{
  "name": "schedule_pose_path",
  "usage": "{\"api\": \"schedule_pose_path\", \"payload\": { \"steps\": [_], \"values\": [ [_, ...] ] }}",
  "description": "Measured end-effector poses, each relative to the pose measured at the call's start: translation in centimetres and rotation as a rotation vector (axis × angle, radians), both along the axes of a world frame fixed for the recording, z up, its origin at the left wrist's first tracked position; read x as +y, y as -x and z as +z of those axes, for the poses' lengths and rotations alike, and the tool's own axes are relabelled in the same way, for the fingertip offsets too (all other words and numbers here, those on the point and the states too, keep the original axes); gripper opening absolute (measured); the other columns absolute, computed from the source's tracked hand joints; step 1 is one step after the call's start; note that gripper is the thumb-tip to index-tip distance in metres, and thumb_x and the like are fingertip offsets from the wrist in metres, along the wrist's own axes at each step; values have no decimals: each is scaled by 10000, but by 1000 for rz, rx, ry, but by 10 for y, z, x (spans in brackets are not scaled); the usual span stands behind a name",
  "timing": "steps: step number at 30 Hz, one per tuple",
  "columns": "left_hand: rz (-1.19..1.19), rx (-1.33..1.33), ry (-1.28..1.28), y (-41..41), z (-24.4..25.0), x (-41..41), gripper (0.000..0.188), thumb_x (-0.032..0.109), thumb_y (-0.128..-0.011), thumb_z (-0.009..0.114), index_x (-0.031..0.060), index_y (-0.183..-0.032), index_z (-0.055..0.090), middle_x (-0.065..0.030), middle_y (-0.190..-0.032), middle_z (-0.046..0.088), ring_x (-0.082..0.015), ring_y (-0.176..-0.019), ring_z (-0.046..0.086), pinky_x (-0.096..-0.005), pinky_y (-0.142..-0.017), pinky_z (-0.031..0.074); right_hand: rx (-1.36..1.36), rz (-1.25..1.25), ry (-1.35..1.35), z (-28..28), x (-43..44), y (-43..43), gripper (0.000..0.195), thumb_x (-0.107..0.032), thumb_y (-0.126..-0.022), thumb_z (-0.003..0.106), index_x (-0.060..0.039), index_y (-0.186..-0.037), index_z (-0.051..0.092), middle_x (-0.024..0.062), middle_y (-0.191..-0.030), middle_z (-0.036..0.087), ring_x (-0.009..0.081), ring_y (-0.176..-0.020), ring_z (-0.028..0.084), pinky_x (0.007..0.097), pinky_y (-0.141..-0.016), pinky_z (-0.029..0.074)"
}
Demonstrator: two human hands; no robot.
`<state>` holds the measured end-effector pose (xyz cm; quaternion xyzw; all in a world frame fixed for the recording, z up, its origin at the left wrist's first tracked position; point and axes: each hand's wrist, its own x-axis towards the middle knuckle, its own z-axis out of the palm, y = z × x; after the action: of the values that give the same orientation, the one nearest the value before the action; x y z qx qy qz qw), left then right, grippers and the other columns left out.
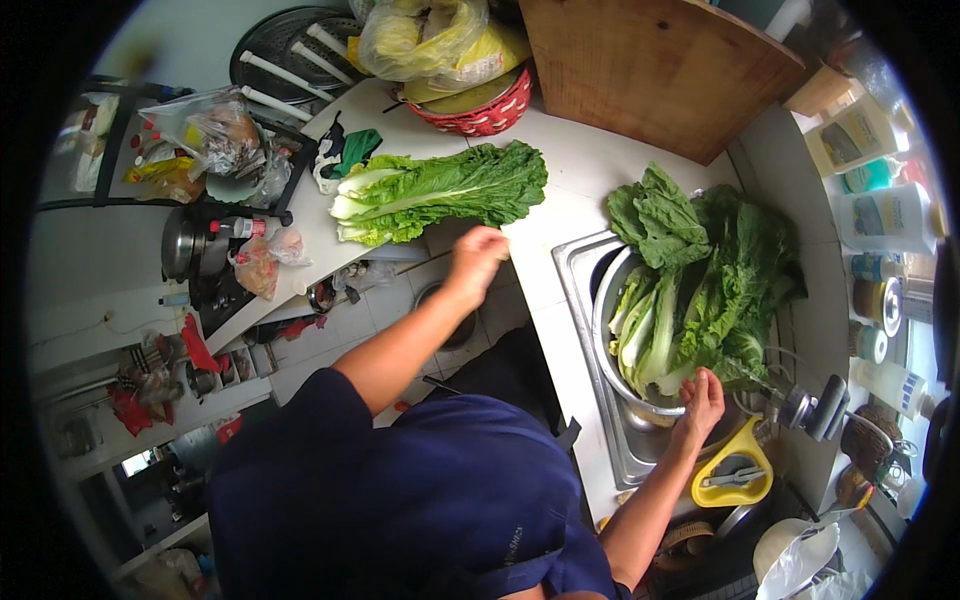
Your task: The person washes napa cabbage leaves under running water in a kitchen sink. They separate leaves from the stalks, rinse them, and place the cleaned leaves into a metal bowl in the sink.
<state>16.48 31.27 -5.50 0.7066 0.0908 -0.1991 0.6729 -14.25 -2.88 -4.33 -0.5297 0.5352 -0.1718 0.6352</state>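
My left hand (480, 262) is at the counter's front edge, just below a leafy head of greens (442, 191). Its fingers are curled and blurred, so any grip is hidden. That head lies on the white counter with its pale stalks to the left. By the sink, my right hand (701, 409) is at the near rim of a metal basin (600, 322); its fingers are loosely bent with nothing visible in them. Large green leaves (720, 292) with pale stems fill the basin and spill over its far side. Water runs from the faucet (799, 409) toward the leaves.
The basin sits in a steel sink (626, 457). A yellow-rimmed drainer (731, 480) is below my right hand. At the back are a wooden board (652, 67) and a red woven basket (480, 109) with plastic bags. Several bottles (885, 217) line the window ledge at right.
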Motion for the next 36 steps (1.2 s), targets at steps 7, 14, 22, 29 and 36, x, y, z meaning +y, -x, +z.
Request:
{"api": "schedule_pose_path", "payload": {
  "steps": [7, 14, 22, 29, 36],
  "values": [
    [602, -123, -276, -121, -9, 195, 138, 167, -895, 747, 71, -949, 663, 8, -795, 628, -83, -613, 504, -250, -516, 389, 23, 33, -45, -23, 4, 16, 233, -234, -964, 729, -63, -1119, 700, 13, -943, 696, 112, -728, 642, 232, -624, 515],
    [591, -31, -309, -199, -47, 252, 607, 216, -862, 826, 83, -1301, 428, -100, -851, 632, -183, -667, 630, -306, -537, 545, 327, 334, 330, -34, 7, 19, 309, -260, -938, 713, -45, -1160, 727, 90, -959, 745, 165, -826, 689, 300, -745, 538],
    [-69, -413, -348, -113, 19, 103, 336, 95, -981, 648, 69, -1296, 533, -77, -1140, 641, -127, -836, 645, -227, -680, 515, 821, 611, 618, -18, 56, -17, 624, -423, -804, 793, -79, -1272, 564, 216, -1107, 699, 422, -1033, 668, 517, -877, 523],
    [-571, -351, -144, 6, 43, -28, 188, -14, -953, 599, 21, -1135, 628, -26, -974, 649, -82, -817, 629, -235, -745, 520, 703, 450, 518, -29, 20, -15, 427, -371, -884, 653, -93, -1204, 707, 215, -1019, 737, 400, -956, 707, 465, -846, 546],
    [-889, -164, -40, 90, 17, -90, 159, 57, -949, 649, 6, -1100, 648, -27, -960, 668, -97, -824, 636, -259, -761, 537, 244, 102, 209, -15, -13, 5, 379, -299, -952, 699, 17, -1161, 704, 101, -886, 739, 186, -773, 709, 304, -662, 528]
  ]
}}
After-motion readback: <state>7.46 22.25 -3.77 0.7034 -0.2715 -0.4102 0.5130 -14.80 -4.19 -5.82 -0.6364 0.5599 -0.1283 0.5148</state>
